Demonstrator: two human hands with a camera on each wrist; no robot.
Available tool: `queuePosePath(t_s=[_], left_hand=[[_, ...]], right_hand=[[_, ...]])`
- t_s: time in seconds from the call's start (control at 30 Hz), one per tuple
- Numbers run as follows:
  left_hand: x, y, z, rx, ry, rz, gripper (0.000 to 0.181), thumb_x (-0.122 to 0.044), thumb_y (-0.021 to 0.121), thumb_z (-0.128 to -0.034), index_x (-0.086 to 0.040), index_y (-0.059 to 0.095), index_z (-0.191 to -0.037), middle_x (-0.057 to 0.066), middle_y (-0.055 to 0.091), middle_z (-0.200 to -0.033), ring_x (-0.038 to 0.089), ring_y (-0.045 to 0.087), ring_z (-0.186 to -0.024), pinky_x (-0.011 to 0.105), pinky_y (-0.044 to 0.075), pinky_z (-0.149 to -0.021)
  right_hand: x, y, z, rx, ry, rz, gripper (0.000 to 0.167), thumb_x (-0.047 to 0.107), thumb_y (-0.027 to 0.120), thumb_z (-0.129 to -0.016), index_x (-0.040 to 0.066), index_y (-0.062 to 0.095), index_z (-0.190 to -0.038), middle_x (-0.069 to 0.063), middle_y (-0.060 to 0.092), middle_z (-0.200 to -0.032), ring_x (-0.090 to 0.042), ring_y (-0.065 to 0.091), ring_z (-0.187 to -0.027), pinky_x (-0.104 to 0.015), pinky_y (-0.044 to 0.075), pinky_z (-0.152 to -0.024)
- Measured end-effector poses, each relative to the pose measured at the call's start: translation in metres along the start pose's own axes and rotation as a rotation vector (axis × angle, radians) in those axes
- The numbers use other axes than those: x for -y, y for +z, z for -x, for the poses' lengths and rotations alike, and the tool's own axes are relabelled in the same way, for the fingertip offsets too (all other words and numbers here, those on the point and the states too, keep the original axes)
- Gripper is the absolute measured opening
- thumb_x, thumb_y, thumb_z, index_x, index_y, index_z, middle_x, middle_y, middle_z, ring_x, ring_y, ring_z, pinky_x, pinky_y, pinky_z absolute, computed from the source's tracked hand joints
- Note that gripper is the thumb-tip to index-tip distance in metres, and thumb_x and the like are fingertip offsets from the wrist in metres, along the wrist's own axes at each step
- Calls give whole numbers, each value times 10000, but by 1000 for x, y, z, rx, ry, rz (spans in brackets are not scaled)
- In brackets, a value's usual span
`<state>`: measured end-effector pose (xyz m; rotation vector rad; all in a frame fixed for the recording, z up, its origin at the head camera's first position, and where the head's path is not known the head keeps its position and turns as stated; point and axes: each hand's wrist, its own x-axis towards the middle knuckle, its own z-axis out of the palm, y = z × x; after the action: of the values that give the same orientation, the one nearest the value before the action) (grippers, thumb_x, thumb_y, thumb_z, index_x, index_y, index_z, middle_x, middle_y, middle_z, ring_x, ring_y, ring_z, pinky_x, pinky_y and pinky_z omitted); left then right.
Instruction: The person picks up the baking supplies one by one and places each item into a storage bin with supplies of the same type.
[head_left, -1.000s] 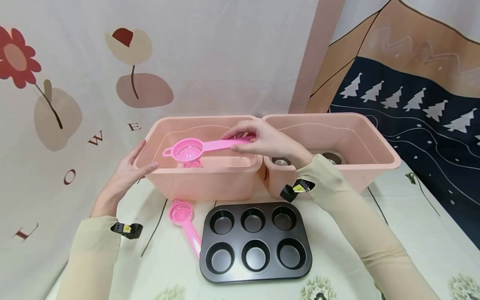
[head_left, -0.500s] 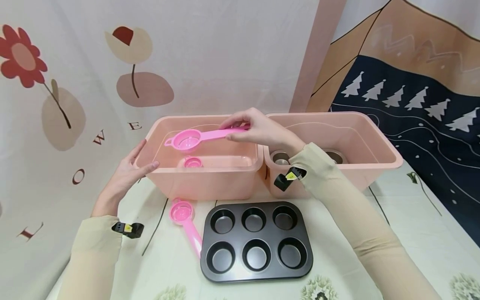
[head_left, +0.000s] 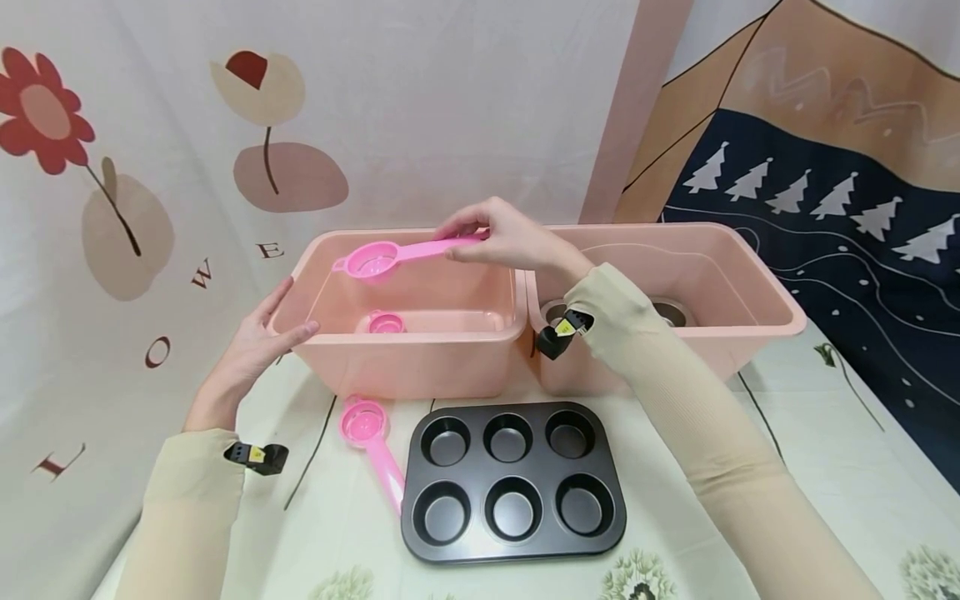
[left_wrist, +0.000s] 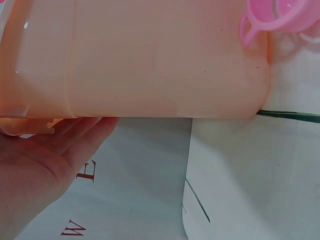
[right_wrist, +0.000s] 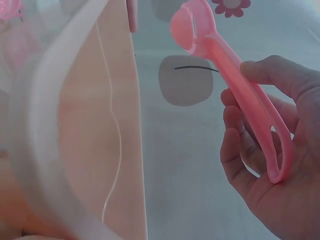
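My right hand (head_left: 510, 237) pinches the handle of a pink egg separator (head_left: 375, 261) above the left pink bin (head_left: 420, 340). In the right wrist view the thumb and fingers hold the egg separator (right_wrist: 245, 95) by its slotted handle. My left hand (head_left: 247, 350) rests against that bin's left end, its thumb near the front rim and its fingers straight along the outside. In the left wrist view the left hand (left_wrist: 55, 160) touches the bin wall (left_wrist: 160, 65). Inside the left bin lies another pink piece (head_left: 386, 322), mostly hidden.
The right pink bin (head_left: 675, 258) holds round metal items (head_left: 670, 312), partly hidden by my right arm. A dark muffin tin (head_left: 513, 483) lies in front of the bins. A second pink egg separator (head_left: 367, 429) lies beside it, handle toward the tin.
My right hand has lifted the egg separator upward and slightly toward the back, uncovering more of the pink piece inside the left bin. My left hand has stayed in place.
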<state>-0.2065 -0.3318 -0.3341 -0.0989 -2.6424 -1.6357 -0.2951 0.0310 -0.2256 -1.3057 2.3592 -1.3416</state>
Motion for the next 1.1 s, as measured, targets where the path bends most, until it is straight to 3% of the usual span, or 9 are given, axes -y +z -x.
queuePosePath(t_s=[0.17,0.53,0.8,1.1], left_hand=[[-2,0,0,-3,-6,-4,848,-253,627,-939,-265,57,-1566,226,234,-1539,371,308,-1325,606,252,-1054],[-3,1,1,2,-11,-1,843,-238,613,-947,-256,41,-1566,228,231,-1539,365,320,-1312,592,289,-1039],[-3,1,0,-7,-4,13,846,-235,623,-943,-262,50,-1566,216,206,-1552,361,313,-1316,607,270,-1048],[-3,0,0,-1,4,-11,836,-222,619,-945,-251,61,-1566,232,219,-1542,313,348,-1287,537,312,-1047]], right_hand=[[-3,-2,-8,2,2,-2,256,39,684,-873,-10,704,-1123,-112,702,-1002,-168,607,-838,-269,498,-748],[-15,-2,-30,10,-10,-17,246,36,654,-884,-10,701,-1122,-79,702,-1020,-158,623,-913,-272,484,-863],[-18,-2,-46,11,-6,4,246,32,654,-887,-17,695,-1125,-89,701,-1027,-149,630,-915,-253,486,-857],[-26,-4,-57,-3,48,-4,263,53,668,-896,-21,683,-1148,-111,692,-1050,-173,629,-936,-255,486,-853]])
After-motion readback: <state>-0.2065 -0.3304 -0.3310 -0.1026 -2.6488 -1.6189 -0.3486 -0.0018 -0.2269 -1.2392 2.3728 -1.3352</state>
